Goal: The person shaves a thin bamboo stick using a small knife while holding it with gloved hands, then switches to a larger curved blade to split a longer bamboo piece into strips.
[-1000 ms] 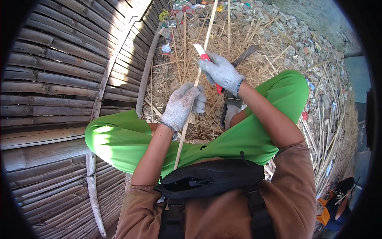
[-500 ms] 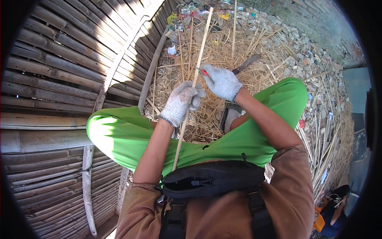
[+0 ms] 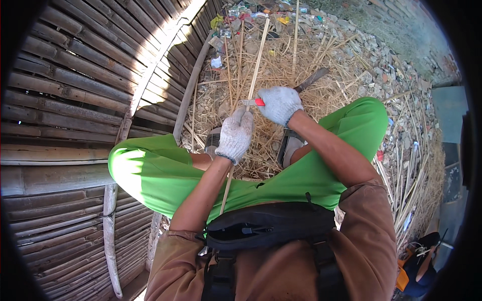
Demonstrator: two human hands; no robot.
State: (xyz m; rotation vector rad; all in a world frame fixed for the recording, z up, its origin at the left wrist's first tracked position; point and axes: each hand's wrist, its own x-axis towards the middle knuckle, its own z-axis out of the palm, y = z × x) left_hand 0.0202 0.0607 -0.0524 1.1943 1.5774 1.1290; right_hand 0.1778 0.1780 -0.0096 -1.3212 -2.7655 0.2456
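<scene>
A long, pale bamboo strip (image 3: 259, 57) runs from the ground ahead back toward my waist. My left hand (image 3: 236, 134), in a whitish knit glove, is closed around it with the back of the hand up. Just beyond those fingers, a small knife with a red handle (image 3: 259, 102) lies with its blade across the strip. My right hand (image 3: 280, 104), gloved the same way, grips that knife, and its fingers are mostly hidden. Behind the right hand a dark machete-like blade (image 3: 312, 79) lies on the shavings.
My legs in green trousers (image 3: 155, 163) are folded on both sides. A slatted bamboo wall (image 3: 65, 90) stands close on the left. Straw-like shavings, rubble and litter cover the ground ahead. More thin strips (image 3: 409, 175) lie at right, near a dark shoe (image 3: 424, 256).
My left hand has turned over and slid forward along the strip. The knife blade has come down across the strip, and the strip's far end sits slightly lower.
</scene>
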